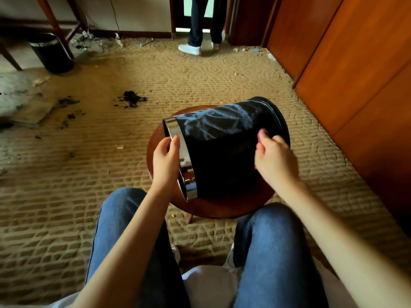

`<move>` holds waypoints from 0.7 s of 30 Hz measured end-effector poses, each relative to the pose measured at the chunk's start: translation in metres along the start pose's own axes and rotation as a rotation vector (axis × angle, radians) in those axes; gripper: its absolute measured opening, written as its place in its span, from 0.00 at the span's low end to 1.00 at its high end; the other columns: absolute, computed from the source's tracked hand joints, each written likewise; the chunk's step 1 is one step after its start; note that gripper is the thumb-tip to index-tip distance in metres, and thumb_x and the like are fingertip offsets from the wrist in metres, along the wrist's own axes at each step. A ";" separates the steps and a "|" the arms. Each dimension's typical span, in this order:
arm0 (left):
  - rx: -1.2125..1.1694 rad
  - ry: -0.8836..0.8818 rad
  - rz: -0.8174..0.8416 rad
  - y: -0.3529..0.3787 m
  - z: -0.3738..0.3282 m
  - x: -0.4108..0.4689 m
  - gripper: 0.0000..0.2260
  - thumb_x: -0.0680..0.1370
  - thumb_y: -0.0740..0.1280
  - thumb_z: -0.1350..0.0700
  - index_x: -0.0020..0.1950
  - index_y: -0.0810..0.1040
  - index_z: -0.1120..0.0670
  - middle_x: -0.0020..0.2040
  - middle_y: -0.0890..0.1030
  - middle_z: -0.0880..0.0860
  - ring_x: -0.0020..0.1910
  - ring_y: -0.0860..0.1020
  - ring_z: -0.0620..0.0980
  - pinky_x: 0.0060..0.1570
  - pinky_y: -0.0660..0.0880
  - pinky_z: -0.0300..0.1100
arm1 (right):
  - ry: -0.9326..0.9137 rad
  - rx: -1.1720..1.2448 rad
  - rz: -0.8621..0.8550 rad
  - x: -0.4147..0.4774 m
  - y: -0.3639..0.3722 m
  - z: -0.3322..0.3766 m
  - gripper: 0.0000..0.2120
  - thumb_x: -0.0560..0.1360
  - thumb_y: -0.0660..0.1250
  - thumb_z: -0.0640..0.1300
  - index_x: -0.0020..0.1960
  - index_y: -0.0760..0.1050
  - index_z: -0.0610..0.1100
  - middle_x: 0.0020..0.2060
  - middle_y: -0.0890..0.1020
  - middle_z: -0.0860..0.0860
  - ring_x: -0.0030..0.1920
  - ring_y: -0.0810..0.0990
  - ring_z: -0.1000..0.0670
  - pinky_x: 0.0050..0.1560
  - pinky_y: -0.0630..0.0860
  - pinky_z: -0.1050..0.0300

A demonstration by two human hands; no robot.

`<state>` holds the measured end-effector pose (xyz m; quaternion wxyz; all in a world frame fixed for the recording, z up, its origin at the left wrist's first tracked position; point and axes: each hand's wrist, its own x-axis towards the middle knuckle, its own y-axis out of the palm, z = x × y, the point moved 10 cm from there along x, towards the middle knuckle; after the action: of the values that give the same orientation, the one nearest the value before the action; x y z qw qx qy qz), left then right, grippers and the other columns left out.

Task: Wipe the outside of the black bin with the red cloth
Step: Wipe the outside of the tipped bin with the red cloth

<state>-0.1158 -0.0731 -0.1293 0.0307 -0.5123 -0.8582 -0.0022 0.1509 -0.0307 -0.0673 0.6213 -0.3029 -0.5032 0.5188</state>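
One patterned tan carpet (200,74) covers the whole floor, and tall orange-brown wooden wardrobe panels (344,63) run along its right edge. The seated person's legs in blue jeans (273,252) frame the bottom of the view, knees apart. Between the knees stands a small round wooden desk (222,207). The black bin (222,156) lies on its side on the desk, mouth toward the left and base toward the right. Its upper side shows pale dusty smears and its near side is plain black.

At the far end of the room a second person's dark trouser legs (204,23) stand in a doorway, with a white shoe (190,49) on the carpet. A second black bin (52,54) stands upright at the far left under a wooden frame.

The left grip (165,158) is clamped on the bin's chrome rim (175,127), thumb on the band. The right grip (275,158) sits against the bin's side near the base with its fingers curled. A reddish patch shows at its fingertips, but I cannot tell whether it holds the red cloth. Dark stains (132,100) spot the carpet to the left.
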 end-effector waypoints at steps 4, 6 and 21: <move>0.014 0.022 -0.007 -0.002 -0.004 0.001 0.22 0.78 0.60 0.48 0.45 0.71 0.69 0.39 0.73 0.57 0.38 0.69 0.51 0.40 0.67 0.46 | -0.334 0.110 0.005 -0.052 0.027 0.115 0.21 0.74 0.62 0.41 0.66 0.73 0.40 0.44 0.77 0.42 0.38 0.78 0.38 0.29 0.73 0.51; 0.036 0.037 -0.001 -0.002 -0.006 0.003 0.22 0.78 0.60 0.47 0.45 0.73 0.69 0.39 0.74 0.60 0.38 0.70 0.51 0.40 0.67 0.47 | -0.458 0.131 0.049 -0.070 0.032 0.143 0.22 0.73 0.57 0.44 0.64 0.75 0.41 0.41 0.77 0.43 0.35 0.78 0.41 0.25 0.72 0.55; -0.017 0.016 0.034 -0.003 0.001 0.002 0.23 0.78 0.62 0.46 0.43 0.70 0.68 0.38 0.71 0.56 0.38 0.68 0.53 0.40 0.65 0.49 | -0.200 0.237 -0.012 -0.046 0.025 0.111 0.20 0.77 0.58 0.44 0.69 0.69 0.47 0.48 0.76 0.44 0.45 0.79 0.41 0.39 0.74 0.51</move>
<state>-0.1194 -0.0726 -0.1301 0.0332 -0.5270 -0.8491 -0.0129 0.0403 -0.0835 -0.0695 0.6025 -0.1714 -0.4995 0.5984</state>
